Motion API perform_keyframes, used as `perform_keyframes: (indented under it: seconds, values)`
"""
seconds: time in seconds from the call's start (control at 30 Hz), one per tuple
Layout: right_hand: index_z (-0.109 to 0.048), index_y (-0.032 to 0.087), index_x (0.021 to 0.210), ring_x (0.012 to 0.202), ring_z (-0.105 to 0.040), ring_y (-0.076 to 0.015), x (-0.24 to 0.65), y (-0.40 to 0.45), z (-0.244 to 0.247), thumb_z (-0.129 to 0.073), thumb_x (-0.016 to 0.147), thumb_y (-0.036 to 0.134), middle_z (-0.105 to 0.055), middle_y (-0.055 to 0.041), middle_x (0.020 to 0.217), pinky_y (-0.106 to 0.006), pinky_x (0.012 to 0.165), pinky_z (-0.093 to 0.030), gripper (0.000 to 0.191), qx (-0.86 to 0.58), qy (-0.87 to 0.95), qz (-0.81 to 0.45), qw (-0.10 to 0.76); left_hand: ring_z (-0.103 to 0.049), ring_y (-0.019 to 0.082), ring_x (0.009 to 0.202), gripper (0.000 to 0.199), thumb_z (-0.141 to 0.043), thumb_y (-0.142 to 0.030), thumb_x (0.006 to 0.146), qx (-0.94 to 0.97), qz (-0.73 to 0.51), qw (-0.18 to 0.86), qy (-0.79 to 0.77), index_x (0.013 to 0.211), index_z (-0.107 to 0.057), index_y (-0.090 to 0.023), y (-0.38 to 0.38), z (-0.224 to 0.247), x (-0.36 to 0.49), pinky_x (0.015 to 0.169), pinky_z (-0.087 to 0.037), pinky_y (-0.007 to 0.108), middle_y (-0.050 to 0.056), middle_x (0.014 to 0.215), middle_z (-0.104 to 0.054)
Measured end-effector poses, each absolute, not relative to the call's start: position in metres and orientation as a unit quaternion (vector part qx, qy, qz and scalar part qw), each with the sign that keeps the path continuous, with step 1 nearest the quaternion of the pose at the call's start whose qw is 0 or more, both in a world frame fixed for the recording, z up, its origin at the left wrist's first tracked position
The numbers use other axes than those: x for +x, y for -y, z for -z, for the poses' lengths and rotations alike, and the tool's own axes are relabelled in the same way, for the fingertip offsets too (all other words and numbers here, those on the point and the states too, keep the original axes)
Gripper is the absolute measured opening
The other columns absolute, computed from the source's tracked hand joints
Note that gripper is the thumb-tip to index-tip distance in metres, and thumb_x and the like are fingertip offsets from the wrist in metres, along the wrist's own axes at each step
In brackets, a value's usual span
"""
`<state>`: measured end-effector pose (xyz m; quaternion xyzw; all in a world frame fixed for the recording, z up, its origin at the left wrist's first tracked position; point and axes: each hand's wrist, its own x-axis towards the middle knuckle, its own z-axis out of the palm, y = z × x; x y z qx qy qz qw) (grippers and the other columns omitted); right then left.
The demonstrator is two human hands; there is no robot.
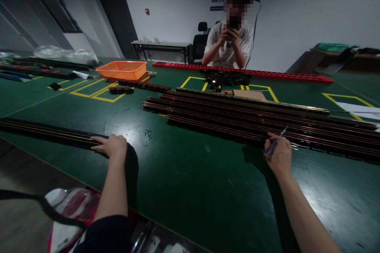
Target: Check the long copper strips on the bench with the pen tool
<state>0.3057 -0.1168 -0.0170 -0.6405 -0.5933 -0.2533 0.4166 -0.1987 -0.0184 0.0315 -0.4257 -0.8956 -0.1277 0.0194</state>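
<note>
My left hand (112, 146) rests at the right end of a bundle of long dark strips (53, 133) near the table's left front edge. Its fingers are apart and touch the strips. My right hand (280, 154) is wrapped round a small pen-like tool (271, 148) with a thin pointed tip. That hand is at the front edge of a wide stack of long dark and copper-coloured strips (222, 112), which runs to the right edge of the view.
An orange basket (126, 71) and a long red slotted rail (282, 76) lie at the back of the green table (190, 189). Small black parts (222, 78) are by the rail. Across the table, a person (228, 43) holds a phone.
</note>
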Motion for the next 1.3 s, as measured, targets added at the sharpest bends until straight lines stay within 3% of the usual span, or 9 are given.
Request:
perform_keyframes:
  seconds: [0.17,0.4,0.5,0.63,0.8,0.9,1.03,1.17,1.3]
  values:
    - [-0.048,0.019,0.093,0.087,-0.058,-0.0268,0.301,0.119,0.014,-0.048,0.085,0.025,-0.065,-0.0143,0.096,-0.045,0.082,-0.045,0.011,-0.633,0.59,0.265,0.425,-0.037,0.048,0.126,0.045,-0.031,-0.025,0.092,-0.476,0.055,0.032,0.877,0.123,-0.057,-0.004,0.044,-0.036,-0.121,0.088,-0.04,0.058,0.036,0.143,-0.024]
    - [-0.048,0.02,0.091,0.088,-0.058,-0.0258,0.293,0.121,0.011,-0.048,0.086,0.026,-0.065,-0.0126,0.096,-0.044,0.082,-0.045,0.008,-0.636,0.587,0.253,0.433,-0.063,0.037,0.095,0.051,-0.034,-0.047,0.092,-0.652,0.005,-0.063,0.755,0.13,-0.051,-0.018,0.093,-0.069,-0.061,0.075,-0.048,0.045,0.028,0.126,-0.051]
    - [-0.047,0.021,0.09,0.087,-0.057,-0.0254,0.29,0.121,0.009,-0.047,0.086,0.028,-0.065,-0.0118,0.095,-0.044,0.082,-0.045,0.008,-0.635,0.588,0.249,0.434,-0.062,0.03,0.099,0.044,-0.03,-0.027,0.092,-0.68,0.076,-0.064,0.726,0.131,-0.049,-0.02,0.089,-0.07,-0.079,0.085,-0.047,0.041,0.014,0.112,-0.064]
    - [-0.047,0.02,0.091,0.086,-0.057,-0.0247,0.288,0.12,0.009,-0.047,0.086,0.028,-0.065,-0.0122,0.094,-0.043,0.08,-0.044,0.009,-0.631,0.592,0.249,0.435,-0.04,0.034,0.128,0.046,-0.045,-0.02,0.082,-0.69,0.061,0.012,0.721,0.126,-0.056,-0.023,0.066,-0.05,-0.125,0.102,-0.034,0.047,0.008,0.136,-0.051]
    - [-0.045,0.023,0.089,0.088,-0.056,-0.0246,0.286,0.12,0.008,-0.046,0.086,0.029,-0.065,-0.0109,0.096,-0.042,0.083,-0.043,0.007,-0.649,0.583,0.228,0.432,-0.048,0.025,0.122,0.039,-0.046,-0.021,0.083,-0.759,0.042,-0.073,0.645,0.12,-0.06,-0.025,0.05,-0.037,-0.152,0.106,-0.029,0.044,0.006,0.13,-0.057]
    - [-0.045,0.022,0.089,0.089,-0.056,-0.0253,0.285,0.12,0.008,-0.046,0.085,0.029,-0.065,-0.0113,0.096,-0.042,0.082,-0.043,0.007,-0.652,0.581,0.224,0.433,-0.055,0.026,0.112,0.034,-0.047,-0.019,0.085,-0.753,0.05,-0.053,0.654,0.115,-0.063,-0.026,0.048,-0.039,-0.145,0.107,-0.021,0.054,0.007,0.117,-0.064]
    - [-0.045,0.021,0.09,0.089,-0.056,-0.0257,0.279,0.119,0.007,-0.046,0.086,0.026,-0.067,-0.0123,0.098,-0.041,0.08,-0.043,0.007,-0.64,0.591,0.239,0.428,-0.057,0.023,0.104,0.03,-0.051,-0.022,0.085,-0.802,0.092,-0.062,0.587,0.111,-0.066,-0.022,0.044,-0.033,-0.12,0.103,-0.031,0.045,0.007,0.107,-0.066]
    - [-0.045,0.021,0.088,0.088,-0.058,-0.0259,0.262,0.123,0.004,-0.047,0.085,0.023,-0.068,-0.0109,0.097,-0.04,0.078,-0.042,0.004,-0.624,0.604,0.251,0.429,-0.055,0.021,0.101,0.028,-0.054,-0.025,0.086,-0.832,0.151,-0.069,0.529,0.112,-0.065,-0.021,0.044,-0.021,-0.076,0.105,-0.03,0.045,0.006,0.1,-0.062]
    - [-0.047,0.021,0.09,0.09,-0.059,-0.0256,0.23,0.137,-0.002,-0.048,0.084,0.018,-0.068,-0.0108,0.102,-0.043,0.084,-0.039,0.006,-0.623,0.617,0.243,0.415,-0.053,0.023,0.097,0.03,-0.052,-0.032,0.089,-0.859,0.193,-0.067,0.47,0.114,-0.063,-0.02,0.059,-0.017,-0.012,0.091,-0.043,0.039,0.008,0.099,-0.058]
